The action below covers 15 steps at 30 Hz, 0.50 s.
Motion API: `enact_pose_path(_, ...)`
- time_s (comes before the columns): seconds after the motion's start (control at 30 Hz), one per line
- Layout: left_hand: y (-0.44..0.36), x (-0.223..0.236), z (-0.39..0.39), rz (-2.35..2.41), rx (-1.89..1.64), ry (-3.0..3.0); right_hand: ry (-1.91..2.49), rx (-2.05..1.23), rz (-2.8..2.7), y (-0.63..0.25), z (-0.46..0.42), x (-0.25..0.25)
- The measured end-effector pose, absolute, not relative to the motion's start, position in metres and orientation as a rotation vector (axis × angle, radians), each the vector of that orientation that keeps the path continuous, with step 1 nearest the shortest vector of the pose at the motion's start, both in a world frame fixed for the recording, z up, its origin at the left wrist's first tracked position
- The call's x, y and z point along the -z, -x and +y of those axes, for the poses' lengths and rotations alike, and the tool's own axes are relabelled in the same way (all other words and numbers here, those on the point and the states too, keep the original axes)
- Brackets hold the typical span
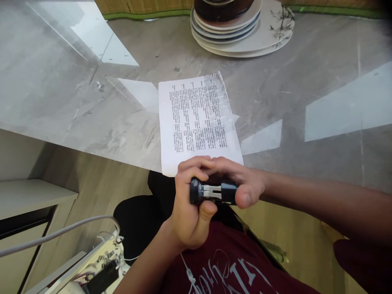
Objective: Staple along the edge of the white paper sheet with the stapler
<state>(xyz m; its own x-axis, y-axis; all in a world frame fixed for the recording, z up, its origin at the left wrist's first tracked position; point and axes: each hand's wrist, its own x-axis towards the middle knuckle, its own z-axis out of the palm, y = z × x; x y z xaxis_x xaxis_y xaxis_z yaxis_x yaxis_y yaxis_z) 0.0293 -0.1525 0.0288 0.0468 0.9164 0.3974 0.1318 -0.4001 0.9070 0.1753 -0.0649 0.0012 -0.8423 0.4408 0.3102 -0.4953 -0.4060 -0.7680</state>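
A small black stapler (213,192) with a bare metal section in its middle is held between my two hands, close to my body. My left hand (191,212) wraps round its left end, with the thumb below and fingers above. My right hand (241,181) grips the right end, its thumb against the black casing; some of its fingers are hidden behind. Just beyond my hands, printed paper (196,118) lies on the grey table, its near edge reaching the table's edge.
At the back of the marbled table (147,45) stands a stack of plates (239,45) with a dark bowl (223,10) on top. A scrap (100,85) lies at the left. Below left, a grey cable (76,224) runs to a cluttered white surface (98,261).
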Motion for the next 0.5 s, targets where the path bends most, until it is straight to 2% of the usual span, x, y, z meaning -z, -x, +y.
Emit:
enact_pose_path(0.1, -0.029, -0.029, -0.154, 1.09, -1.42, -1.5, -0.009, -2.359, -1.275, -0.182, -0.063, -0.003)
enact_pose_path(0.2, -0.029, -0.028, -0.154, 1.127, -1.46, -1.458, 0.027, -2.329, -1.29, -0.181, -0.066, 0.001)
enact_pose_path(0.4, -0.032, -0.032, -0.154, 1.218, -1.6, -1.181, 0.238, -1.918, -1.471, -0.178, -0.074, -0.002)
enact_pose_path(0.5, -0.031, -0.04, -0.156, 1.201, -1.536, -1.084, 0.383, -1.734, -1.583, -0.182, -0.076, -0.006)
